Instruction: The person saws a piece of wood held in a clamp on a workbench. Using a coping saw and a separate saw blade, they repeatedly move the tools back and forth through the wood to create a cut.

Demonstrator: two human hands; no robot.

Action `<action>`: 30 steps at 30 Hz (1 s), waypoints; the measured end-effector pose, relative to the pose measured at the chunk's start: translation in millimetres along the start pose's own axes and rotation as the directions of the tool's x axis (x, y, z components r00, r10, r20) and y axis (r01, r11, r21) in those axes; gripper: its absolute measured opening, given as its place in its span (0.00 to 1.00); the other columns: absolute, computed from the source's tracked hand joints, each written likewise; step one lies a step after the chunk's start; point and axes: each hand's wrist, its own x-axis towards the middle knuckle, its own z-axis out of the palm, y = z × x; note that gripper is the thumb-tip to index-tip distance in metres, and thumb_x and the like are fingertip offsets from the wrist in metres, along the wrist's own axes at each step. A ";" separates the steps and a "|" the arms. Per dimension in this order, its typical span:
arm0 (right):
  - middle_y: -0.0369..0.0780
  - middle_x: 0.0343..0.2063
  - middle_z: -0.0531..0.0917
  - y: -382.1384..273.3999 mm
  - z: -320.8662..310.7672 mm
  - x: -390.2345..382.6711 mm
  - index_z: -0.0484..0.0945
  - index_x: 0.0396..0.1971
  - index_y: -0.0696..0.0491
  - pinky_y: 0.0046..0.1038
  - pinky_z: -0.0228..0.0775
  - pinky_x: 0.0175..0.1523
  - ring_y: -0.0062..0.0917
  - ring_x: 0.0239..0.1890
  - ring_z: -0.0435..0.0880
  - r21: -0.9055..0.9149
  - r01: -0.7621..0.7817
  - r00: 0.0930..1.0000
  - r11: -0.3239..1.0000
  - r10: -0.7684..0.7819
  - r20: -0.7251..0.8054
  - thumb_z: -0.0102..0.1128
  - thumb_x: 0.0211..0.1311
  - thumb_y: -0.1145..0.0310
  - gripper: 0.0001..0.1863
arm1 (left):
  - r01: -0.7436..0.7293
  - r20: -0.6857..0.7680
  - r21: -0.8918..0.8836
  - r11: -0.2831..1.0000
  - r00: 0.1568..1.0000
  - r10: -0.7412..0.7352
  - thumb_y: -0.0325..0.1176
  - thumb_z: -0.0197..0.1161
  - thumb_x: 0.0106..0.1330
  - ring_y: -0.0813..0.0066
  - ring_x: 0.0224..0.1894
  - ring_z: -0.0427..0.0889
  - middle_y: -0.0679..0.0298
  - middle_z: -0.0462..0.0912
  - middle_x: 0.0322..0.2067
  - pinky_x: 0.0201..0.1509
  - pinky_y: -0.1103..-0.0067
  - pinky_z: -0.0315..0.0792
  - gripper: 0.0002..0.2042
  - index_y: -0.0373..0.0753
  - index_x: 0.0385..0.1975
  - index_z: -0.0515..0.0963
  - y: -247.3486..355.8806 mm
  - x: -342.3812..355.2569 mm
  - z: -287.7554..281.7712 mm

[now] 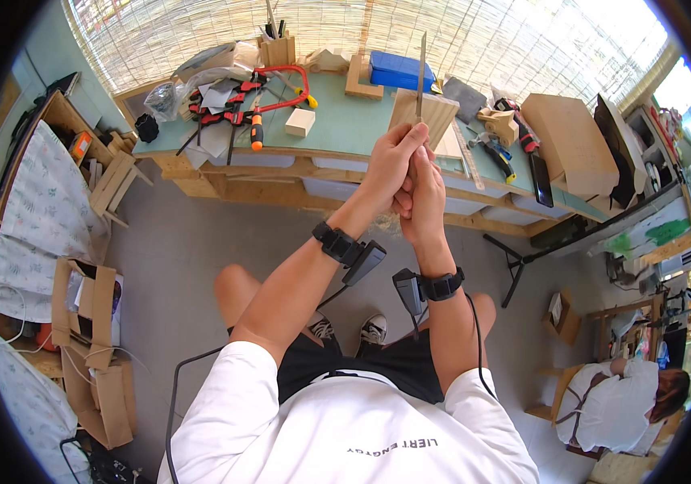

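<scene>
In the head view, forearms stretch toward one o'clock, the left hand (394,161) and right hand (426,189) clasped together around the lower end of a thin blade (422,73), upright before a grained wooden block (434,110). The green-topped workbench (341,133) spans twelve, backed by a slatted blind (345,28); grey floor (168,234) at nine.

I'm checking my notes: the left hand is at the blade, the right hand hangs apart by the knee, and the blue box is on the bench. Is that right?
Not quite: the right hand is raised against the left hand, as the head view shows. The left is at the blade, and the blue box is on the bench.
</scene>
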 end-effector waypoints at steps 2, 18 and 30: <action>0.25 0.16 0.65 0.1 -1.1 -4.9 0.68 0.28 0.43 0.15 0.45 0.12 0.08 0.09 0.57 -0.027 0.015 0.998 1.000 -0.014 0.058 0.45 0.77 0.54 0.15 | 0.018 -0.045 -0.009 1.000 0.999 -0.018 0.45 0.57 0.74 0.71 0.27 0.82 0.63 0.79 0.25 0.28 0.78 0.77 0.16 0.36 0.35 0.75 -5.3 -3.6 0.2; 0.26 0.17 0.66 0.4 -1.8 -5.8 0.68 0.31 0.42 0.15 0.51 0.15 0.10 0.12 0.60 0.023 -0.006 0.996 1.000 0.004 0.093 0.45 0.77 0.55 0.13 | 0.081 -0.029 0.095 0.992 0.996 -0.078 0.47 0.56 0.75 0.70 0.28 0.84 0.62 0.79 0.27 0.27 0.79 0.77 0.17 0.36 0.39 0.74 5.7 -8.4 -0.7; 0.25 0.17 0.65 22.7 -6.2 -36.3 0.72 0.33 0.46 0.16 0.49 0.16 0.08 0.14 0.60 -0.164 -0.009 0.998 0.986 -0.001 -0.065 0.45 0.77 0.52 0.16 | 0.023 -0.047 0.060 0.998 0.999 -0.020 0.42 0.53 0.77 0.83 0.26 0.77 0.65 0.80 0.31 0.27 0.86 0.71 0.14 0.36 0.39 0.76 -27.3 -51.2 -9.3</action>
